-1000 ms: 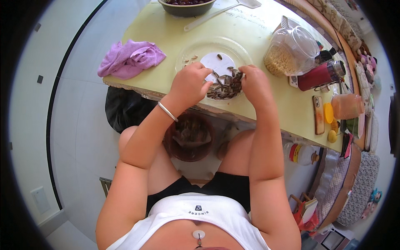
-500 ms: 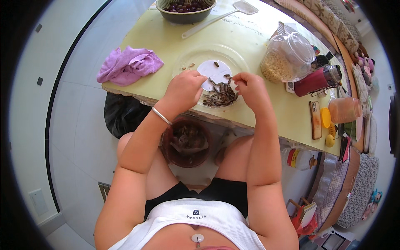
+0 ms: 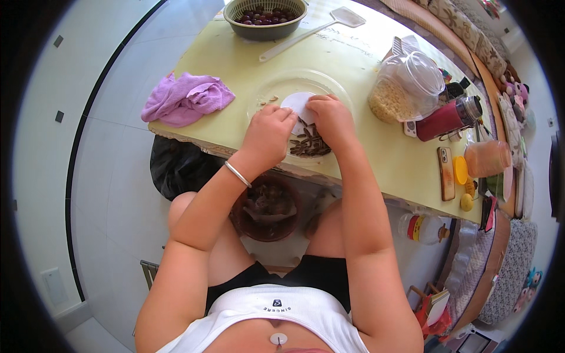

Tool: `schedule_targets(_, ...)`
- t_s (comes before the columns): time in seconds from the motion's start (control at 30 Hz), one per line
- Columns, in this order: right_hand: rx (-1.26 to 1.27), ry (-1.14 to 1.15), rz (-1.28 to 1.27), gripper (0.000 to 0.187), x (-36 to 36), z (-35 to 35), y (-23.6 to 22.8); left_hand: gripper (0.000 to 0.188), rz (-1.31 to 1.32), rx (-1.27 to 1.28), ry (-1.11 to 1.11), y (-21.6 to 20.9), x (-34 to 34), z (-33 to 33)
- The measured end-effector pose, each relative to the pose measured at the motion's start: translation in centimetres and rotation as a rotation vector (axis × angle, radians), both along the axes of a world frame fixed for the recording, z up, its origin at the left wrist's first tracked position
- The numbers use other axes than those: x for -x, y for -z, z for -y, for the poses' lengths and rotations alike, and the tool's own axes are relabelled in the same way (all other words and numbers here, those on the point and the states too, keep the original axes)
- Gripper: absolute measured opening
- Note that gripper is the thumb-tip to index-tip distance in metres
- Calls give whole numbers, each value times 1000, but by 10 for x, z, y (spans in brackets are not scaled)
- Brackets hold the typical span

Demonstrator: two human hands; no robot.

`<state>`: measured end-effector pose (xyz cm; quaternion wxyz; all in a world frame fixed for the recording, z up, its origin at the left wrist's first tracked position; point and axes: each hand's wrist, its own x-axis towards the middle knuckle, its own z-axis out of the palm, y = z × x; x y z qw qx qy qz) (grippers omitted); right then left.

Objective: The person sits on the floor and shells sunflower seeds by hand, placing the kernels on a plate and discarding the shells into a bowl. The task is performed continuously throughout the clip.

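A clear round plate (image 3: 256,88) lies near the table's front edge, with a white disc (image 3: 294,101) in its middle. Striped sunflower seeds (image 3: 310,144) are heaped on its near side, and a few pale kernels (image 3: 273,99) lie at its left. Over the plate's left part is my left hand (image 3: 266,134), closed, its fingertips at the disc's edge; whatever it pinches is hidden. My right hand (image 3: 333,120) comes in over the plate's right side, thumb and fingers pinched together above the disc. Too little shows between its fingertips to name.
A tub of pale kernels (image 3: 389,101), a dark red bottle (image 3: 442,119) and a phone (image 3: 446,174) stand or lie at right. A purple cloth (image 3: 187,100) lies left. Behind are a fruit basket (image 3: 265,32) and a white spatula (image 3: 306,36). Below is a brown bin (image 3: 266,229).
My right hand has moved left, from the plate's right edge to over the white disc. My left hand has shifted slightly down and stays closed. The lone seed on the disc no longer shows.
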<state>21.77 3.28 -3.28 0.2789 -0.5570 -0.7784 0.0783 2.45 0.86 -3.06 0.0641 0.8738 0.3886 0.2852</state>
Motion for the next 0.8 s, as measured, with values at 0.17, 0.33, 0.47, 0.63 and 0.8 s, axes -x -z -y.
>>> schedule_targets(0.17,86,87,-1,15,1,6,-8,37,16,55,113,10,-9,3)
schedule_targets(0.33,45,162,-226,25,4,10,-17,32,174,155,277,-3,-7,4)
schedule_targets(0.47,298,68,-748,39,7,15,-27,35,427,46,-7,-18,-1,4)
schedule_targets(0.63,541,-132,-1085,42,18,24,-37,29,363,-71,34,-24,6,-2)
schedule_targets(0.8,640,-133,-1249,33,22,29,-34,20,439,-11,-6,-24,6,1)
